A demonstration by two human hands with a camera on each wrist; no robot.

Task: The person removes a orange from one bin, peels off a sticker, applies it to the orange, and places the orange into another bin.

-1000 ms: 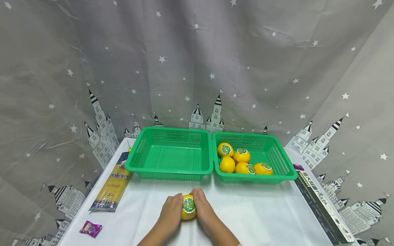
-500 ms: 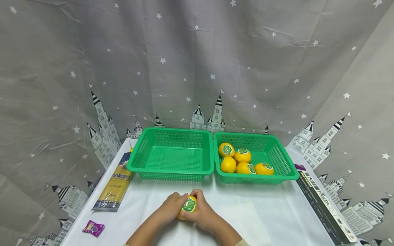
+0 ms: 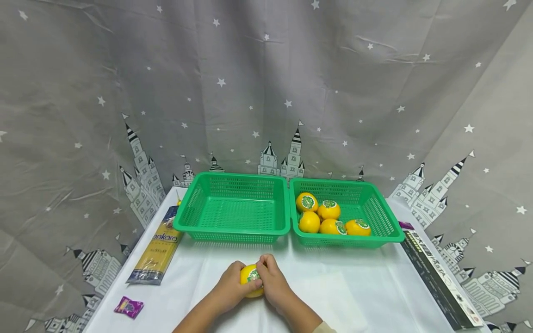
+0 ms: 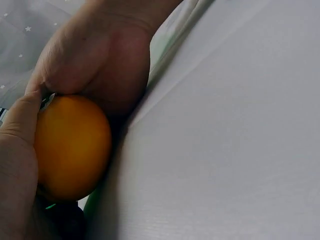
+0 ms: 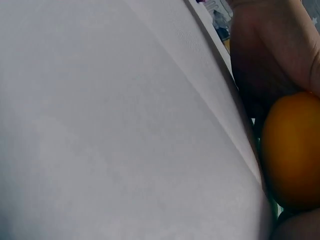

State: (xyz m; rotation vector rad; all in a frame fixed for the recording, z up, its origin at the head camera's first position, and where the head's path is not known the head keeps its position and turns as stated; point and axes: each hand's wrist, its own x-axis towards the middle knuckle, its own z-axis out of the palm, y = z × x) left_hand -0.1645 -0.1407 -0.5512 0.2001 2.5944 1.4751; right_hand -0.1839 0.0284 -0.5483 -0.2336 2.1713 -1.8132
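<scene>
Gripping the orange [image 3: 251, 279] between left hand [image 3: 230, 287], right hand [image 3: 272, 286], on white table [image 3: 358, 296]

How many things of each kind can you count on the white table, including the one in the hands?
Round orange fruits with green stickers: 6, five in the right basket, one held.
Green plastic mesh baskets: 2.
Yellow spaghetti packet: 1.
Small purple sachet: 1.
Long black box: 1.
Total: 11.
</scene>
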